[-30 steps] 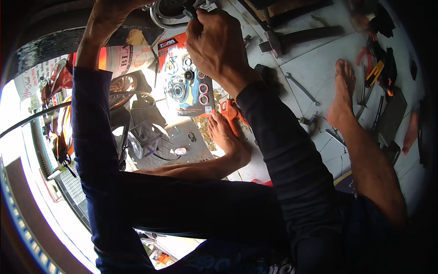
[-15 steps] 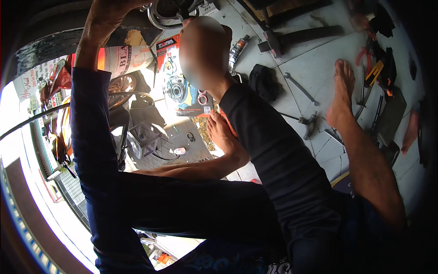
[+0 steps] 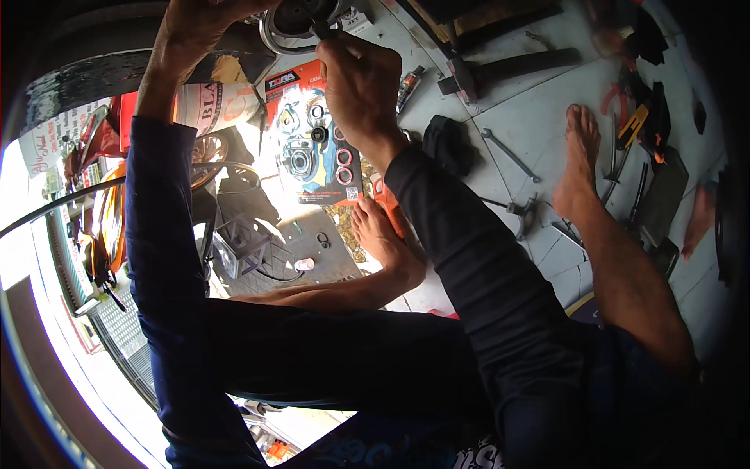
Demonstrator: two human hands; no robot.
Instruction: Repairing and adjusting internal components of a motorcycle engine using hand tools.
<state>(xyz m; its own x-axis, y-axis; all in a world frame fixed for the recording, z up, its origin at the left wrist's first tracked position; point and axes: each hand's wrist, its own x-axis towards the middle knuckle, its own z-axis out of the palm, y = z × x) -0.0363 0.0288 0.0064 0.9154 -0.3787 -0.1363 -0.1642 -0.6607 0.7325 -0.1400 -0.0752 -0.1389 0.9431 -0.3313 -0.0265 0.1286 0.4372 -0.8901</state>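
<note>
At the top edge a round metal part (image 3: 297,17) with a shiny rim and dark centre is partly cut off by the picture's edge. My left hand (image 3: 205,22) reaches to its left side; the fingertips run out of view, so their grip is hidden. Closed in a fist, my right hand (image 3: 361,87) holds a dark rod-like tool (image 3: 321,30) against the near side of the round part. Most of that tool is covered by the fingers. Below the fist lies a red carded pack of seals and gaskets (image 3: 308,168).
On the tiled floor to the right are a hammer (image 3: 508,69), a wrench (image 3: 509,155), a black cloth (image 3: 448,146), a T-shaped tool (image 3: 525,213) and yellow-handled pliers (image 3: 634,125). A tube (image 3: 409,84) lies beside the pack. My bare feet flank these things.
My right hand has shifted slightly right and down, uncovering more of the carded pack. My left hand has moved slightly right. The view has shifted a little.
</note>
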